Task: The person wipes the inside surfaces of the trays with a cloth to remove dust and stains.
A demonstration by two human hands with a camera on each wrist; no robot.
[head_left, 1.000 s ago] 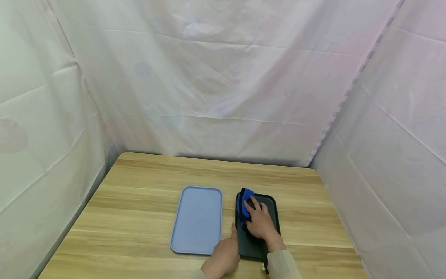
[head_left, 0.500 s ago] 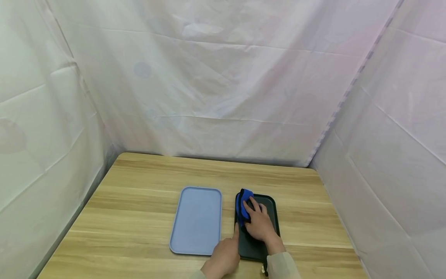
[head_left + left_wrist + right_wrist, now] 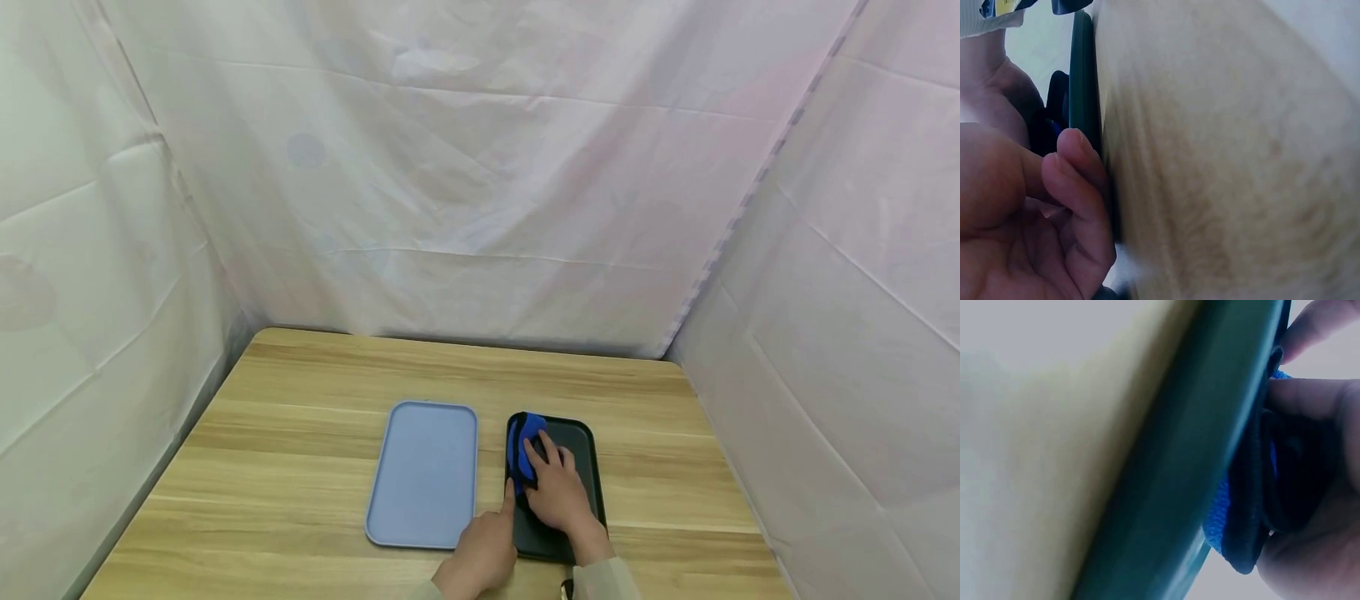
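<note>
Blue cloth (image 3: 532, 427) lies under the right hand's (image 3: 561, 493) spread fingers (image 3: 552, 451), which grip its folds.

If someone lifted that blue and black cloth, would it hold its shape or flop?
The cloth would probably flop, as it lies folded and bunched under the right hand. It seems unlikely to roll, lying fairly low on the dark tray. Its nubbly blue texture may drag.

Compared with 1 second ago, the right hand (image 3: 558, 492) and the blue-and-black cloth (image 3: 527, 454) have slid slightly toward the person along the dark tray (image 3: 579, 435); the cloth's far end, which overshot the far rim, now lies about level with it. The left hand's (image 3: 487, 543) extended index finger (image 3: 508, 500) has shifted slightly right, its tip now over the tray's left rim, close to the cloth.
</note>
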